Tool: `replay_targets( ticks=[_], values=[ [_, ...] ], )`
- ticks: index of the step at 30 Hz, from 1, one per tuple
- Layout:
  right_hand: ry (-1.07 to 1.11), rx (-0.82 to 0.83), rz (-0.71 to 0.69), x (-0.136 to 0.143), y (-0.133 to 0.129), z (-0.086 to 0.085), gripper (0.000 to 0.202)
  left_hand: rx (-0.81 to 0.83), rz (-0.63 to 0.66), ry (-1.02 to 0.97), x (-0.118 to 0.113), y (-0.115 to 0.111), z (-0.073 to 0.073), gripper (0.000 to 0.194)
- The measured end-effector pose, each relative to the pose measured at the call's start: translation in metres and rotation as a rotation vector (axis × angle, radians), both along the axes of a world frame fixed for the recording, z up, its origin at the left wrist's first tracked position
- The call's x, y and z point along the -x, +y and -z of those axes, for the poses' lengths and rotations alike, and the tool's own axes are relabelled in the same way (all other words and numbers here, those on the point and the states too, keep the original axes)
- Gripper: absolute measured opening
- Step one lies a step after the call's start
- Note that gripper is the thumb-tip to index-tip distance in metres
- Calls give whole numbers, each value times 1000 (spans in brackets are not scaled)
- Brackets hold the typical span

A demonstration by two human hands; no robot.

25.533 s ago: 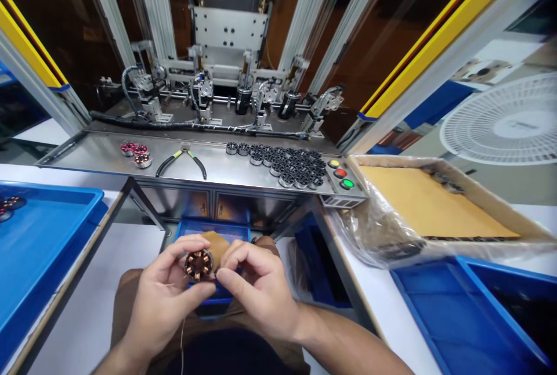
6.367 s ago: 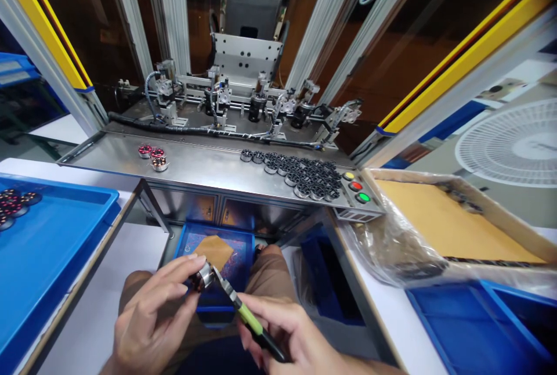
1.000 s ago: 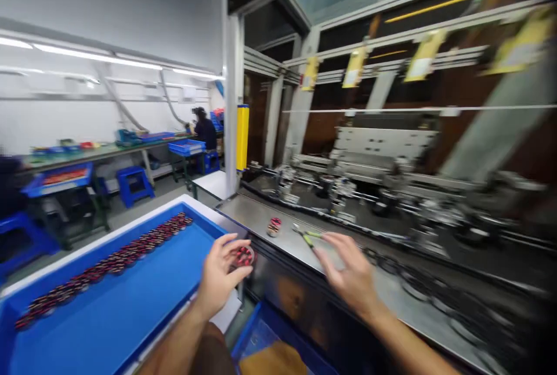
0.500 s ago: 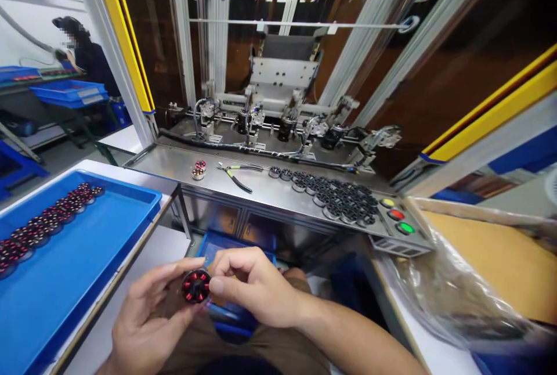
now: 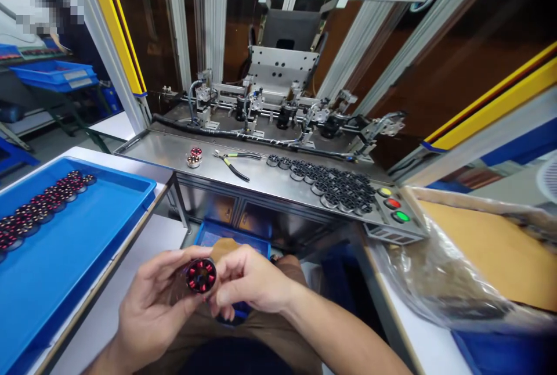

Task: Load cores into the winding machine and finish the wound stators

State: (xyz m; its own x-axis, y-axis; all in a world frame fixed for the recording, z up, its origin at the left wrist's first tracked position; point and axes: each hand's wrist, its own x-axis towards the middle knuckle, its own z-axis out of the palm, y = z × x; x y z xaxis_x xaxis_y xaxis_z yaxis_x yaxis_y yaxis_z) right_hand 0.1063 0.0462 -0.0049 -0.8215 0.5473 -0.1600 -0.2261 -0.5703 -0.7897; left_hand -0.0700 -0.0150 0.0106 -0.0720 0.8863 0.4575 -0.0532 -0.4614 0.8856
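Observation:
Between the thumb and fingers of my left hand point(image 5: 150, 299) is a wound motor stator point(image 5: 201, 276), a dark ring with red coils, its face turned up toward me. My right hand point(image 5: 248, 282) is beside the stator's right edge, thumb and fingers curled closed. Whatever its fingertips pinch is too small or hidden to make out. Ahead on the metal bench point(image 5: 169, 157) are a red-wound stator point(image 5: 196, 152) and a copper-coloured one point(image 5: 193, 161). Side cutters point(image 5: 232, 165) with black and green handles lie to their right.
A blue tray point(image 5: 108, 235) with rows of red-wound stators point(image 5: 47, 206) stands at left. Many black stator cores point(image 5: 331, 182) cover the bench's right part, near yellow, red and green buttons point(image 5: 393, 204). Winding machinery point(image 5: 282, 108) stands behind. A plastic-lined box point(image 5: 487, 247) is at right.
The stator has turned, and its open centre now shows more plainly. My right thumb has slid lower along its edge. The head view has tilted down slightly.

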Motion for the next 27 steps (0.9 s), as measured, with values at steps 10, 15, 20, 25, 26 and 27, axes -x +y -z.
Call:
replay_targets(
  ticks=[10,15,20,25,26,27],
  values=[
    [-58,12,11,-7,-27,-8,36,86,-6,-24,-3,7,5,49],
    [-72,-20,-5,-18,-30,-6,36,175,96,-41,-1,13,8,46],
    [-141,-129,297,-28,-7,-20,44,351,83,-131,-8,3,9,38],
    [-195,-118,274,-22,-4,-32,45,359,179,-87,-14,1,12,44],
    [-195,-108,270,-21,-5,-32,46,320,192,-60,-15,3,12,50],
    [-194,-101,265,-20,-7,-30,46,280,198,-41,-16,5,13,56]
  ],
)
